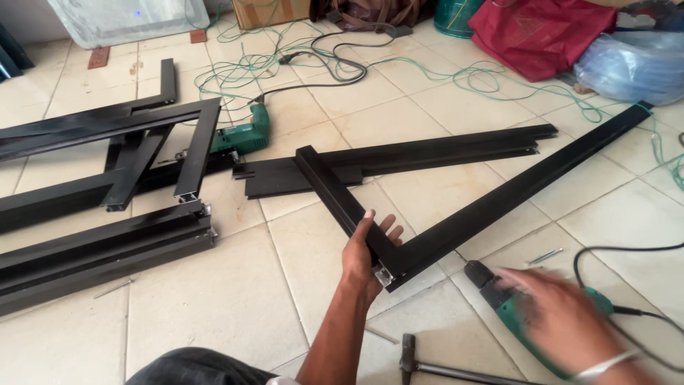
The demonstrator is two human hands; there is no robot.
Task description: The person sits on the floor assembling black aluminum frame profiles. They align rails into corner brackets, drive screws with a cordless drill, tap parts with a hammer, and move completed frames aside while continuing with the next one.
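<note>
holding the corner joint (390, 265) of two black aluminium profiles with the left hand (365, 251) clamped; the blurred right hand (563, 314) is over the green drill (514, 308), grip unclear.

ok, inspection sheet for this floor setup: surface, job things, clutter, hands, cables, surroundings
Surface: pale tiled floor, used as the bench.
Job things: two black bars meet in a V; left hand grips the frame corner. Green drill lies by the corner.
Clutter: hammer near the bottom edge, loose screws, second green drill, stacked black profiles at left.
Hands: left shut on the corner; right hand blurred, on the drill, grip unclear.
Cables: black cord from the near drill; green cord and black cord loops across the floor.
Surroundings: red bag, clear plastic bag, cardboard box.
</note>
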